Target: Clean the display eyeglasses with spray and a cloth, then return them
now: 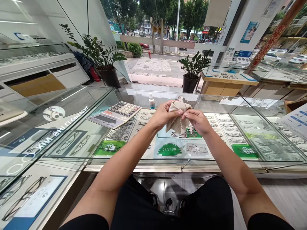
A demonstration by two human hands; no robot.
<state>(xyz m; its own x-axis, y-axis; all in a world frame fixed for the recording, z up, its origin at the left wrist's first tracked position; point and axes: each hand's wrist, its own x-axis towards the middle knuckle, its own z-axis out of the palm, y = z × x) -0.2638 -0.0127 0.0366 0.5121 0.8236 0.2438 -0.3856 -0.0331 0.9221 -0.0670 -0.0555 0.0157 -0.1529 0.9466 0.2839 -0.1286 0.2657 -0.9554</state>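
Above the glass counter, my left hand is closed on a beige cleaning cloth, thumb across its front. The cloth is folded around part of a pair of thin-framed eyeglasses, most of which is hidden by cloth and fingers. My right hand pinches the eyeglasses at the right edge of the cloth, its fingertips close to the left thumb. A loose end of the cloth hangs below the left hand. Just left of the hands, a small white spray bottle stands upright on the counter.
The glass display counter holds several rows of eyeglasses under its top. A large calculator lies on the glass at left. Printed papers are at far right. Potted plants stand beyond the counter, near a glass front facing the street.
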